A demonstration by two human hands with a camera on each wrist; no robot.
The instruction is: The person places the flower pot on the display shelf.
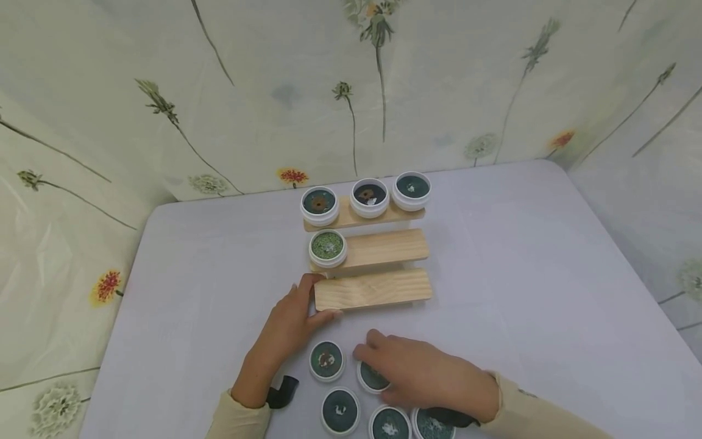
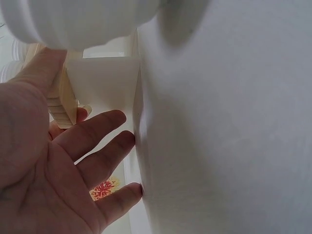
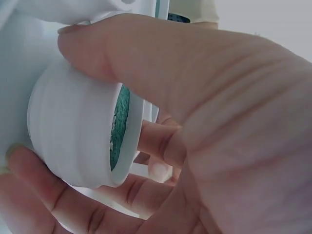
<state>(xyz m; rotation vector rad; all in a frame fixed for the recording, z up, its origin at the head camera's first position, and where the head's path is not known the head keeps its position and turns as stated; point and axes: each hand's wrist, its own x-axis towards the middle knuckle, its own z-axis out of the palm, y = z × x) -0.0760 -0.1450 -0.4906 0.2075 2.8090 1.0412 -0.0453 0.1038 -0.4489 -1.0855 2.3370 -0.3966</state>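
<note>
My left hand [image 1: 286, 323] pinches the left end of the lowest plank [image 1: 373, 290] of a three-step wooden stand, thumb in front and index finger behind. In the left wrist view its other fingers reach out beside the stand's pale support [image 2: 105, 80]. My right hand [image 1: 419, 371] grips a small white round pot [image 3: 73, 126] with a green fill, thumb on one side and fingers curled round the other. From the head view that hand partly hides the pot. Just left of it sits another white pot [image 1: 326, 361], green with a brown and white patch.
Nearer the body stand more green-filled pots [image 1: 340, 411], partly cut off by the head view. Three pots, one of them a dark-filled pot [image 1: 370, 197], line the top plank. A grassy-green pot [image 1: 328, 247] sits at the middle plank's left end. A white cloth [image 1: 521, 262] covers the table.
</note>
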